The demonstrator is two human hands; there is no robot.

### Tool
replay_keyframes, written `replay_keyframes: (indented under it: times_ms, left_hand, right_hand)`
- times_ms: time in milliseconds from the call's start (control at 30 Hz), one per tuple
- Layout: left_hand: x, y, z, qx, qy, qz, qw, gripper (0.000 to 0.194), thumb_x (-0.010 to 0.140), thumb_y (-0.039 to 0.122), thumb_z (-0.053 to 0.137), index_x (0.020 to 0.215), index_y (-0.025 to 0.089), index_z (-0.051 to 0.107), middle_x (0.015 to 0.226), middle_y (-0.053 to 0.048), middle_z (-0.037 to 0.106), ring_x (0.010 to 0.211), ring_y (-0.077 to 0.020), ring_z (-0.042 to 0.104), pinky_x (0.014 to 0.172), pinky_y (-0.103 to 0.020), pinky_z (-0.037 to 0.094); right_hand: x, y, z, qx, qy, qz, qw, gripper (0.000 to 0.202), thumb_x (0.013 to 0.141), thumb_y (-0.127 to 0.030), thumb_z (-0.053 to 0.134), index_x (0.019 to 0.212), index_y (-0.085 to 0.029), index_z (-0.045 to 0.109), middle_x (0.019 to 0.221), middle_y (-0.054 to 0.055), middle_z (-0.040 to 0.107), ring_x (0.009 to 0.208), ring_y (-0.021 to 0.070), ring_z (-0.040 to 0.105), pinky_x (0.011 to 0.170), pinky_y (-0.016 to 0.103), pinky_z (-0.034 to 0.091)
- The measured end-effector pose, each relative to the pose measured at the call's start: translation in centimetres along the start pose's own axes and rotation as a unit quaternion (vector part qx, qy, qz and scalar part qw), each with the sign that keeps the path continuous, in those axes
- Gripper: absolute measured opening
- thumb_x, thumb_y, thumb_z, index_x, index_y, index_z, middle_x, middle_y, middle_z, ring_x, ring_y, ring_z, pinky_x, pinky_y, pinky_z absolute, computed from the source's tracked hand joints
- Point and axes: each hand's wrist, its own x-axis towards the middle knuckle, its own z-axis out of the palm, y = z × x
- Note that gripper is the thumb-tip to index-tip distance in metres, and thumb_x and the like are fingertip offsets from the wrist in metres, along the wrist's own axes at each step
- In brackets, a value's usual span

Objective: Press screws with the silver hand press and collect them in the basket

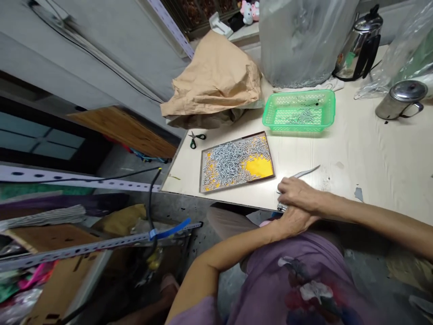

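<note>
I seem to be at close handwork by the table's [372,158] edge; the next move calls for steady fingers. My right hand [299,193] lies across my left hand [297,221], fingers curled narrow by a grey curved tool [308,172] at one o'clock (whether either grips anything, I can't tell). Small metal pieces [230,159] fill most of the tray [259,167] at ten o'clock.

Nothing legible from here

I can read no word, number or brand anywhere. A small green patch [349,58] on the shiny steel kettle with the black handle [359,45] is too small to make out, and the dark marks [52,317] on the brown cardboard box [64,280] down at the left are too blurred.
</note>
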Motion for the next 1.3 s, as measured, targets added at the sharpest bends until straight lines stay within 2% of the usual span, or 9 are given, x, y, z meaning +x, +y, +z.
replay_keyframes:
  times_ms: [267,400,567,667,767,933,1067,1200,1300]
  left_hand:
    - [-0.6,-3.4,-2.5,0.036,0.100,-0.066,0.992,0.037,0.096,0.027,0.047,0.131,0.022,0.057,0.117,-0.013,0.067,0.115,-0.0264,0.059,0.090,-0.040,0.051]
    - [-0.8,-3.8,-3.9,0.054,0.126,-0.019,0.990,0.029,0.096,0.030,0.048,0.120,0.026,0.064,0.109,-0.009,0.069,0.104,-0.0231,0.063,0.086,-0.038,0.052]
    - [-1.0,-7.4,-8.0,0.083,0.155,-0.022,0.984,0.025,0.097,0.022,0.046,0.111,0.019,0.066,0.101,-0.011,0.068,0.096,-0.0214,0.061,0.086,-0.041,0.051]
    - [-0.7,-11.6,-12.0,0.207,0.201,-0.145,0.946,0.021,0.096,0.018,0.046,0.101,0.014,0.067,0.097,-0.012,0.066,0.089,-0.0216,0.057,0.077,-0.036,0.050]
    - [-0.2,-14.8,-14.7,0.258,0.132,-0.197,0.937,0.020,0.095,0.015,0.048,0.098,0.015,0.067,0.094,-0.010,0.065,0.089,-0.0212,0.053,0.075,-0.033,0.047]
    - [0.4,-16.2,-15.6,0.271,0.033,-0.210,0.939,0.020,0.095,0.015,0.048,0.091,0.015,0.068,0.093,-0.010,0.064,0.093,-0.0221,0.052,0.077,-0.032,0.045]
    - [0.2,-15.1,-16.1,0.213,0.081,-0.222,0.948,0.017,0.091,0.012,0.053,0.085,0.014,0.069,0.090,-0.009,0.067,0.093,-0.0214,0.056,0.082,-0.033,0.047]
    - [-0.6,-11.4,-15.3,-0.039,0.157,-0.299,0.940,0.009,0.084,0.016,0.061,0.085,0.015,0.070,0.082,-0.005,0.069,0.076,-0.0155,0.060,0.073,-0.028,0.049]
    - [-1.3,-7.6,-13.6,-0.274,0.092,-0.360,0.887,0.015,0.079,0.027,0.066,0.084,0.013,0.070,0.072,-0.002,0.067,0.058,-0.0108,0.056,0.056,-0.022,0.045]
  right_hand:
    - [3.8,-0.5,1.9,-0.048,0.002,-0.056,0.997,0.023,0.090,-0.007,0.051,0.073,-0.017,0.062,0.076,0.005,0.060,0.078,0.0187,0.047,0.067,0.032,0.034]
    - [3.8,0.7,0.3,0.004,0.142,-0.023,0.990,0.023,0.093,-0.009,0.044,0.079,-0.017,0.061,0.073,0.004,0.061,0.072,0.0172,0.050,0.067,0.029,0.039]
    - [2.4,6.8,-5.6,0.063,0.366,0.093,0.924,0.020,0.096,-0.021,0.043,0.091,-0.017,0.061,0.083,0.007,0.064,0.080,0.0195,0.057,0.074,0.032,0.046]
    - [1.4,11.7,-8.0,0.038,0.391,0.195,0.899,0.017,0.092,-0.023,0.047,0.091,-0.019,0.064,0.083,0.007,0.064,0.080,0.0223,0.059,0.074,0.037,0.048]
    - [0.5,14.1,-8.3,0.018,0.392,0.242,0.887,0.021,0.090,-0.029,0.052,0.103,-0.020,0.065,0.095,0.010,0.063,0.085,0.0252,0.061,0.074,0.040,0.051]
    - [-1.3,10.4,-6.2,0.028,0.339,0.194,0.920,0.027,0.094,-0.032,0.047,0.110,-0.020,0.065,0.105,0.012,0.062,0.098,0.0270,0.062,0.080,0.043,0.054]
    - [-3.6,5.2,-3.3,0.078,0.266,0.164,0.947,0.028,0.098,-0.029,0.040,0.103,-0.021,0.065,0.100,0.010,0.063,0.091,0.0223,0.064,0.079,0.038,0.055]
    - [-6.2,1.3,-0.4,0.122,0.172,0.158,0.965,0.026,0.099,-0.029,0.039,0.101,-0.020,0.063,0.090,0.007,0.063,0.080,0.0182,0.064,0.069,0.030,0.053]
    - [-7.6,-0.6,1.2,0.121,0.116,0.170,0.971,0.023,0.098,-0.029,0.042,0.099,-0.018,0.062,0.087,0.007,0.061,0.075,0.0183,0.062,0.063,0.029,0.051]
